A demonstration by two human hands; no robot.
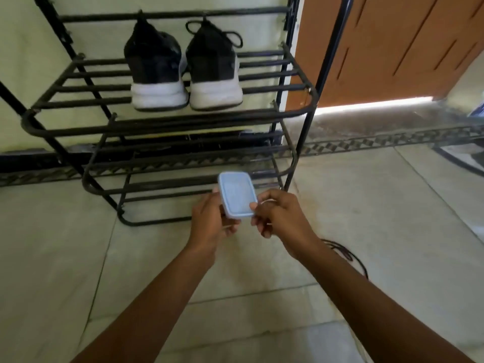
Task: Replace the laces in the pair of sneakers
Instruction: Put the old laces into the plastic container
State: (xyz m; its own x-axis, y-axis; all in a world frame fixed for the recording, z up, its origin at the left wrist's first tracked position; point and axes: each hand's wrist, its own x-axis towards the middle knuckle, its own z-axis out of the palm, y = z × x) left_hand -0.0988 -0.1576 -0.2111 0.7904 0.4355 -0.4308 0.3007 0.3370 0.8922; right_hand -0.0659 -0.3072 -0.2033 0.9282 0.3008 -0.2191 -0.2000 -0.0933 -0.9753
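Two black sneakers with white soles stand heels toward me on the top shelf of a black metal shoe rack (167,121): the left sneaker (154,66) and the right sneaker (213,66), whose black lace loops show at its top. In front of the rack's lower shelves, a small plastic box with a pale blue lid (237,196) is held between both hands. My left hand (212,221) grips its left side from below. My right hand (277,214) pinches the lid's right edge with the thumb on top. What the box holds is hidden.
A black cord (345,254) lies on the tiled floor behind my right forearm. An orange-brown door (392,48) stands right of the rack, light showing under it. A dark patterned tile border (366,142) runs along the wall's foot.
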